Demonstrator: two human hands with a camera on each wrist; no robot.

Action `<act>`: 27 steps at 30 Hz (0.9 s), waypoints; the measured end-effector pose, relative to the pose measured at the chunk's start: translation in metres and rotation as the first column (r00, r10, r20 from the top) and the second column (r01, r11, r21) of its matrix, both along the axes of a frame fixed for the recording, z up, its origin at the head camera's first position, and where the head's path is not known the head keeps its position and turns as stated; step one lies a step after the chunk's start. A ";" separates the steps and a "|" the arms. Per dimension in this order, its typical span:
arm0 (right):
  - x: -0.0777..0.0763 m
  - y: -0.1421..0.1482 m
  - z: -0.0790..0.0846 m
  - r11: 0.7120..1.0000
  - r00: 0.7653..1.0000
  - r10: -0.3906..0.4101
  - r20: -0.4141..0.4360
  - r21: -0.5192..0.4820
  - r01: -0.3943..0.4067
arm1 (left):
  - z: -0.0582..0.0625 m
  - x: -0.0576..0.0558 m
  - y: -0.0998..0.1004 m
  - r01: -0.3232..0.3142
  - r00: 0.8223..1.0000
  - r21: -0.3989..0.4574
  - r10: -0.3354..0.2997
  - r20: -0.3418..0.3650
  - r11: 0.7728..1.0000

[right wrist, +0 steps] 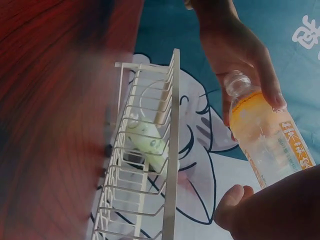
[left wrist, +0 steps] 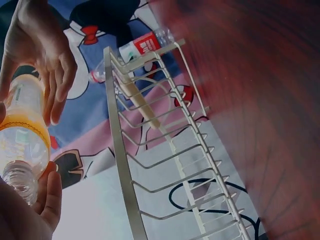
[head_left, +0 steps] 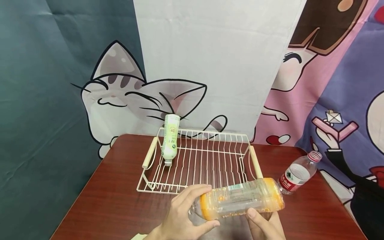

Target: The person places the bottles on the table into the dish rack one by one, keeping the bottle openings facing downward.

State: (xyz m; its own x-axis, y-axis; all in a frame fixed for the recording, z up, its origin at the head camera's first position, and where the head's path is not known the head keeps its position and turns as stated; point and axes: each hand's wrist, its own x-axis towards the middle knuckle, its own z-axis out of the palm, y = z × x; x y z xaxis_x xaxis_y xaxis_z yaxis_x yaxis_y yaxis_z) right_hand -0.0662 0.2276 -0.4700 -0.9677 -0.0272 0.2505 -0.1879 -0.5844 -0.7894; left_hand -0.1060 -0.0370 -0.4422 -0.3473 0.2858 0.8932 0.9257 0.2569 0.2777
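A clear plastic bottle (head_left: 240, 200) with orange bands lies sideways in both hands, above the table in front of the rack. My left hand (head_left: 181, 213) grips its neck end, thumb below and fingers above. Toward the base, my right hand (head_left: 267, 225) holds it with the thumb along the near side; its other fingers are mostly hidden behind. The bare threaded neck of the bottle (right wrist: 237, 82) shows in the right wrist view. Behind the hands stands a white wire rack (head_left: 207, 151), with a green-and-white bottle (head_left: 171, 138) leaning in its left end, cap toward me.
An upright clear water bottle (head_left: 297, 175) with a red-and-white label stands right of the rack. Wooden handles (head_left: 256, 161) flank the rack on both sides. The reddish-brown table (head_left: 120, 176) ends at a cartoon-printed cloth backdrop (head_left: 216, 66).
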 end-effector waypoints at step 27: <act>-0.022 -0.004 0.031 0.997 0.993 -0.037 -0.108 0.059 0.043 | -0.011 -0.006 -0.040 -0.063 0.997 -0.111 0.068 0.041 0.992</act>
